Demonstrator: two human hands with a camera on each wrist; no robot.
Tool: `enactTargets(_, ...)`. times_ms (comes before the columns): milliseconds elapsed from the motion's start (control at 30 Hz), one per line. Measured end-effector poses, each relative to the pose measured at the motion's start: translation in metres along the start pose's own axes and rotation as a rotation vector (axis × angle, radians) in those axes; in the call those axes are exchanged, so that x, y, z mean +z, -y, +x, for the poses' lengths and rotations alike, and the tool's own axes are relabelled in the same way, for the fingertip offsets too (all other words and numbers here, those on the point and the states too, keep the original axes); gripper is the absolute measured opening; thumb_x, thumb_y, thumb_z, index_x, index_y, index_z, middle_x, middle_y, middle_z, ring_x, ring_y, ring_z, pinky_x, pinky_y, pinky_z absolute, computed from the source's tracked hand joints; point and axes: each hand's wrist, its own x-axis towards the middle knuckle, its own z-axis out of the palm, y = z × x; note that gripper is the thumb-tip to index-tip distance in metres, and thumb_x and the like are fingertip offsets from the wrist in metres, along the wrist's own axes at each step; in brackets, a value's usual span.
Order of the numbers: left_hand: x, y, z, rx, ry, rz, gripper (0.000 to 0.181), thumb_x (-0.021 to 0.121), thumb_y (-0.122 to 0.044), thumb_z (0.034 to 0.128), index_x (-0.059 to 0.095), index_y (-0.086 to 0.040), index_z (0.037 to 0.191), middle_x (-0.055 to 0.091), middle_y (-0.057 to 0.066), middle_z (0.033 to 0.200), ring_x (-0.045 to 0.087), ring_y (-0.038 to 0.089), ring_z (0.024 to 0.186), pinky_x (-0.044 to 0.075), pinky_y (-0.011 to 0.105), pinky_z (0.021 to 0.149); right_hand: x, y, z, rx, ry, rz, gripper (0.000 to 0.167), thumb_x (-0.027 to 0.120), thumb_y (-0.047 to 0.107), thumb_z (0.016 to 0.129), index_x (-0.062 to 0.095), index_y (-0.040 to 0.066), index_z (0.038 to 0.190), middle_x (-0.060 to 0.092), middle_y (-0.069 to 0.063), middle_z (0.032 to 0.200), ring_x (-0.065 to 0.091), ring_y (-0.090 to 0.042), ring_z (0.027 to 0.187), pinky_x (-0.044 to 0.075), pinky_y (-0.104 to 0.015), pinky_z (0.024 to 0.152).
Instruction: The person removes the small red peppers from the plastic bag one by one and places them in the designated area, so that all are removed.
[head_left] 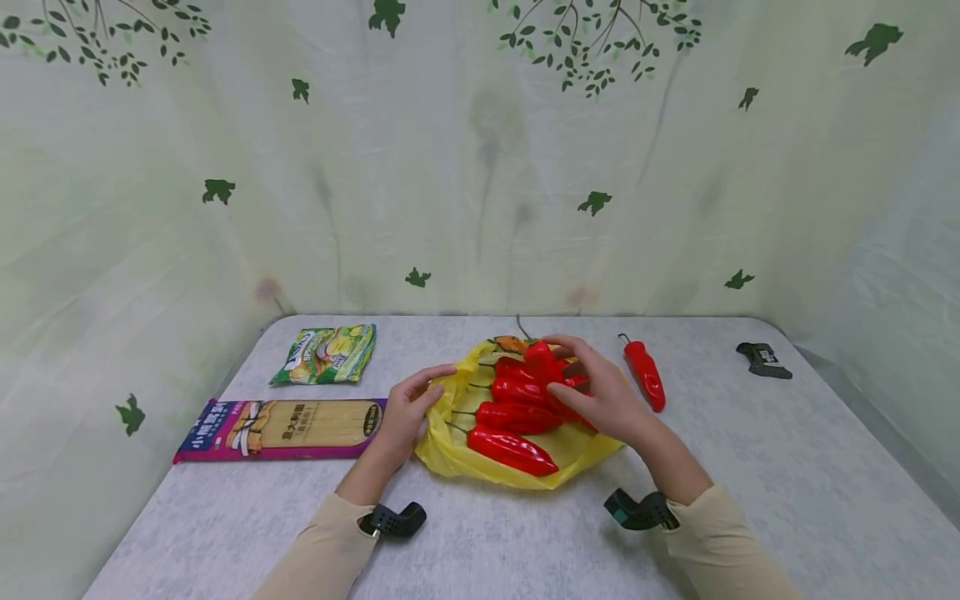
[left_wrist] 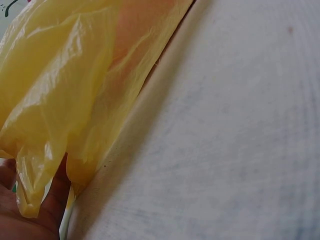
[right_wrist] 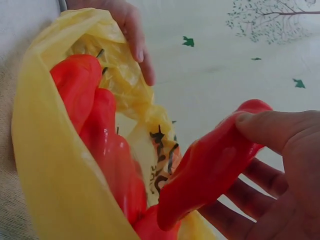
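A yellow plastic bag lies open on the table with several red peppers inside, side by side. My left hand holds the bag's left rim. In the left wrist view a fold of the bag hangs between the thumb and a finger. With thumb and fingers my right hand grips another red pepper, raised over the bag's right part. This pepper's stem end points away from me. Something orange shows at the bag's far rim.
One red pepper lies outside the bag to the right. A black object is farther right. Noodles in a long purple-edged pack and a green packet lie on the left. A leaf-patterned curtain stands behind the table.
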Motion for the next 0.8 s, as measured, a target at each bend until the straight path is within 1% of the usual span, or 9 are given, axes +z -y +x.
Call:
enactTargets(133, 0.0, 0.0, 0.0, -0.002, 0.003, -0.004, 0.034, 0.051, -0.009, 0.1012, 0.061, -0.003, 0.133, 0.058, 0.012, 0.144, 0.043, 0.022, 0.142, 0.028, 0.047, 0.122, -0.006, -0.001, 0.0, -0.02, -0.042, -0.013, 0.072, 0.074, 0.011, 0.088, 0.04, 0.023, 0.15, 0.057, -0.012, 0.138, 0.064, -0.028, 0.112, 0.061, -0.042, 0.085)
enactTargets(233, -0.001, 0.001, 0.001, 0.0, 0.003, -0.001, 0.034, 0.051, -0.01, 0.1014, 0.061, -0.003, 0.133, 0.058, 0.012, 0.145, 0.043, 0.022, 0.143, 0.028, 0.048, 0.123, -0.011, -0.002, 0.0, -0.044, -0.062, -0.006, 0.071, 0.073, 0.01, 0.089, 0.04, 0.022, 0.151, 0.056, -0.012, 0.14, 0.062, -0.03, 0.115, 0.059, -0.046, 0.089)
enactTargets(300, -0.001, 0.001, 0.001, 0.0, 0.003, 0.004, 0.034, 0.051, -0.01, 0.1015, 0.061, -0.003, 0.134, 0.058, 0.012, 0.145, 0.043, 0.022, 0.142, 0.029, 0.046, 0.122, -0.014, -0.003, 0.0, -0.055, -0.077, -0.012, 0.07, 0.073, 0.009, 0.089, 0.041, 0.021, 0.15, 0.056, -0.012, 0.14, 0.061, -0.031, 0.116, 0.059, -0.048, 0.09)
enactTargets(467, -0.001, 0.001, 0.0, 0.005, 0.004, 0.008, 0.034, 0.052, -0.01, 0.1014, 0.061, -0.003, 0.133, 0.058, 0.011, 0.144, 0.044, 0.02, 0.142, 0.03, 0.041, 0.12, -0.02, -0.004, 0.0, -0.056, -0.111, -0.024, 0.071, 0.073, 0.007, 0.088, 0.042, 0.02, 0.15, 0.056, -0.012, 0.141, 0.06, -0.031, 0.117, 0.058, -0.05, 0.09)
enactTargets(633, -0.001, 0.002, 0.0, 0.007, 0.005, 0.012, 0.034, 0.052, -0.011, 0.1015, 0.061, -0.004, 0.133, 0.058, 0.01, 0.144, 0.044, 0.019, 0.142, 0.03, 0.04, 0.12, -0.026, -0.007, 0.0, -0.064, -0.139, -0.025, 0.066, 0.069, 0.007, 0.091, 0.042, 0.018, 0.151, 0.055, -0.011, 0.142, 0.058, -0.031, 0.118, 0.057, -0.05, 0.091)
enactTargets(800, -0.001, 0.002, 0.0, 0.009, 0.006, 0.015, 0.034, 0.053, -0.012, 0.1016, 0.061, -0.004, 0.134, 0.058, 0.011, 0.144, 0.044, 0.019, 0.142, 0.031, 0.038, 0.119, -0.031, -0.009, 0.0, -0.049, -0.161, -0.033, 0.066, 0.068, 0.008, 0.093, 0.04, 0.019, 0.151, 0.055, -0.012, 0.142, 0.057, -0.032, 0.12, 0.056, -0.052, 0.093)
